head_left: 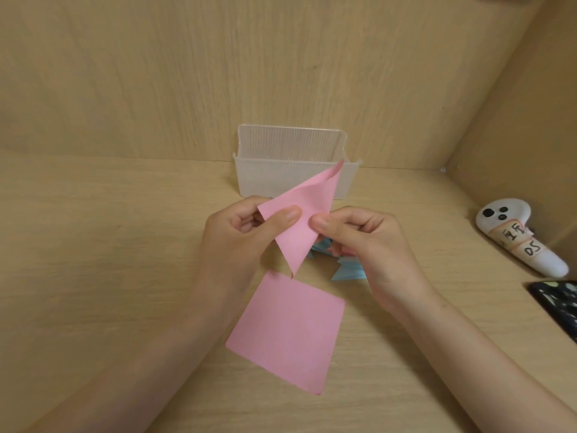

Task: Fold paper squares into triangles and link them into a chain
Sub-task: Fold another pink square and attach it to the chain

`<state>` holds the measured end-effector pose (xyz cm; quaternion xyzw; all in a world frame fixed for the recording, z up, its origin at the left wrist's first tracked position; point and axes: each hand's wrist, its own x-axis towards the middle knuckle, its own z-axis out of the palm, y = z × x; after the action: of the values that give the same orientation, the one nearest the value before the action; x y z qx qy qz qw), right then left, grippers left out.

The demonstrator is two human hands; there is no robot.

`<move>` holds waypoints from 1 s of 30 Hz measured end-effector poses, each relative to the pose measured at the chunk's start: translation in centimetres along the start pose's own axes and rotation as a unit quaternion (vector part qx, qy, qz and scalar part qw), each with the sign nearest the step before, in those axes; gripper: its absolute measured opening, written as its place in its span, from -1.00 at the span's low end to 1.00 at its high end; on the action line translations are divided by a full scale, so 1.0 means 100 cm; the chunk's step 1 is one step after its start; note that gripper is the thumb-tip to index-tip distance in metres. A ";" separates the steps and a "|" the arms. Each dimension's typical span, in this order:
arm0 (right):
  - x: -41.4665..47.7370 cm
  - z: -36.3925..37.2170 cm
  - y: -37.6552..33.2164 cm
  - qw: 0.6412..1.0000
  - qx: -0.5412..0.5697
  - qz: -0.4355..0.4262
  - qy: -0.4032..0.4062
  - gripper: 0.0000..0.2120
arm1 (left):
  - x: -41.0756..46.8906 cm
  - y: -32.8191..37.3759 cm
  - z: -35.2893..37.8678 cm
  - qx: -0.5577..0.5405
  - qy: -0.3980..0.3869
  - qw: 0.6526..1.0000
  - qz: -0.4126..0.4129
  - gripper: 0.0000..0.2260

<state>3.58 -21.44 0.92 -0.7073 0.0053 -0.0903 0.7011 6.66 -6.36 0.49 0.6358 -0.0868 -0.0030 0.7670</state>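
Observation:
A pink paper [304,210], bent over into a rough triangle, is held up above the wooden table. My left hand [237,235] pinches its left corner with the thumb on top. My right hand [365,242] pinches its right edge between thumb and fingers. The paper's upper tip curls in front of the plastic box. A flat pink paper square [287,332] lies on the table just below my hands. Folded blue paper pieces [346,270] lie under my right hand, mostly hidden.
A clear ribbed plastic box [259,176] stands against the back wall behind my hands. A white handheld controller with labels [518,235] lies at the right. A dark phone [559,304] sits at the right edge. Wooden walls close off the back and right.

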 end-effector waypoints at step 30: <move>-0.002 0.006 0.005 0.997 -0.048 -0.031 -0.054 -0.86 | 0.002 0.008 -0.008 0.103 -0.103 0.988 -0.059 -0.96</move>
<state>3.52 -20.83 0.41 -0.7438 -0.0497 -0.0733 0.6625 6.93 -5.48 1.16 0.7115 -0.1273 -0.1044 0.6832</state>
